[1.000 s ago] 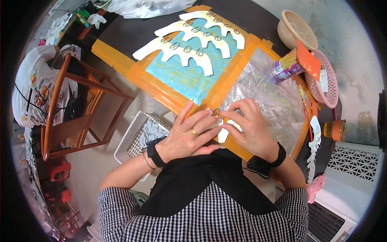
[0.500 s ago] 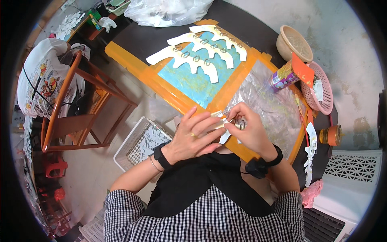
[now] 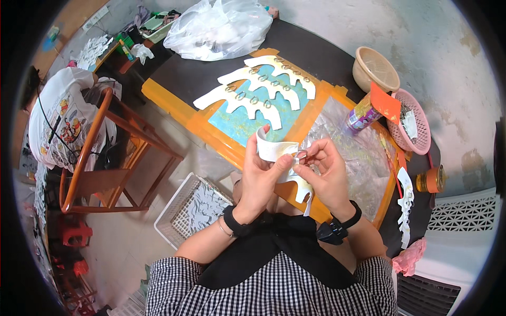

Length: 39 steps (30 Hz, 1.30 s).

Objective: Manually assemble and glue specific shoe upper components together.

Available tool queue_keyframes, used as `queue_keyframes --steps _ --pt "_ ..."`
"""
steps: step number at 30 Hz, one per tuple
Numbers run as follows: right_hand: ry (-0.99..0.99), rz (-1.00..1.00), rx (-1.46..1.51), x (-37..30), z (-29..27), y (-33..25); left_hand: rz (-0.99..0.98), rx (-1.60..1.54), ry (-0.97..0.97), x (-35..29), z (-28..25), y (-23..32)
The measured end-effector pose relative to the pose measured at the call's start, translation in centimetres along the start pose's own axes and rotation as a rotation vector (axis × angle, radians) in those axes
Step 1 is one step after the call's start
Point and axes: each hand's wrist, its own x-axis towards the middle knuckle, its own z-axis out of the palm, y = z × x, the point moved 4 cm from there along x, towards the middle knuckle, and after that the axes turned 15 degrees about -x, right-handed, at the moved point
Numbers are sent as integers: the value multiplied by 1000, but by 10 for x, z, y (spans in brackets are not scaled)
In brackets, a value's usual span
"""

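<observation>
Fitting a small metal ring [image 3: 300, 154] onto a white cutout [image 3: 282, 158], both hands [image 3: 262, 176] [image 3: 328, 174] pinch it above the table edge; ringed cutouts [image 3: 258, 87] already lie finished on the orange board [image 3: 211, 131].

White paper cutout [image 3: 274, 151] in left hand [image 3: 261, 179], right hand [image 3: 327, 176] at small ring [image 3: 300, 155].

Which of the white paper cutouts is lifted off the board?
The white cutout held in both hands, curling upward; the other cutouts lie flat on the orange board.
</observation>
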Motion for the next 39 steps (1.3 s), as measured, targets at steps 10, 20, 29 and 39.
queue_keyframes --steps 10,20,29,39 --pt "-106 146 164 3 0 9 -239 -141 25 5 -18 -16" --pt "-100 188 252 10 -5 20 -214 20 10 4 -12 -11" --pt "-188 250 49 17 -13 14 -242 22 27 4 -17 -13" --pt "-293 290 46 8 2 25 -264 146 27 15 -18 2"
